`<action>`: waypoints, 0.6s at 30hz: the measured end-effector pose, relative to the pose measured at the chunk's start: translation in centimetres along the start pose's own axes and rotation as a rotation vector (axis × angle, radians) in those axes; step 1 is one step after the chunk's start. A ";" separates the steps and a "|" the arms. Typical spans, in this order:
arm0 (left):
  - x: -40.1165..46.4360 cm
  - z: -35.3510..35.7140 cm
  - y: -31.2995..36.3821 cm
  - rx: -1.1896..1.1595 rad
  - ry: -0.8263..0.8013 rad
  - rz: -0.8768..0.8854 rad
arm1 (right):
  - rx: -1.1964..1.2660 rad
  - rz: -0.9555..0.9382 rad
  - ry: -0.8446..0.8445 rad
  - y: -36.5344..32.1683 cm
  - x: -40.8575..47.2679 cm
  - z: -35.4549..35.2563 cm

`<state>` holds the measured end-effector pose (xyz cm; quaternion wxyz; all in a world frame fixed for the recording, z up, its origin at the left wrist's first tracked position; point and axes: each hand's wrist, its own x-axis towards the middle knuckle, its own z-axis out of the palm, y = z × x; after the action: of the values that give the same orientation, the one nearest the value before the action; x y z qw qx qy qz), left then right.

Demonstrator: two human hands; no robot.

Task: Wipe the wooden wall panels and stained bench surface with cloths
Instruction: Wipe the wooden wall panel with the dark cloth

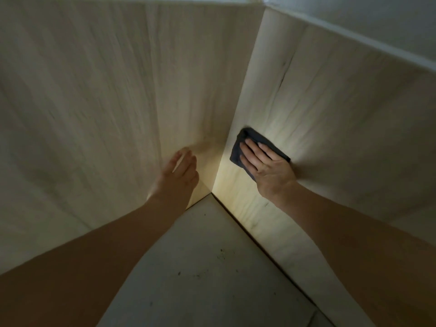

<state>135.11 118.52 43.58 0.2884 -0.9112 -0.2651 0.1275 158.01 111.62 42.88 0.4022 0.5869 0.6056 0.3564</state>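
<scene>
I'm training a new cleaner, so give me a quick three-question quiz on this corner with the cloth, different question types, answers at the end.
1. True or false: the right hand presses the dark cloth flat against the right wall panel.
2. Multiple choice: the left hand is A) gripping a second cloth, B) bare and held open by the left wall panel, C) resting on the bench.
3. Fill in: the dark specks lie on the ____ below the corner.

Key: 1 true; 2 B; 3 bench.
</scene>
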 end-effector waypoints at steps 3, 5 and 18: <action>-0.4 -1.2 1.3 -0.121 0.014 -0.045 | -0.038 0.048 -0.015 0.0 -3.3 0.9; -1.0 -2.0 2.6 -0.190 0.013 -0.034 | -0.013 0.021 -0.013 0.5 -5.4 1.5; -5.3 -10.3 8.6 -0.336 0.019 0.091 | 0.379 -0.025 0.033 2.1 -27.0 3.7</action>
<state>138.23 104.86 47.13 0.1283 -0.9588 -0.2384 0.0857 161.90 84.69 45.11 0.2788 0.6385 0.6758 0.2406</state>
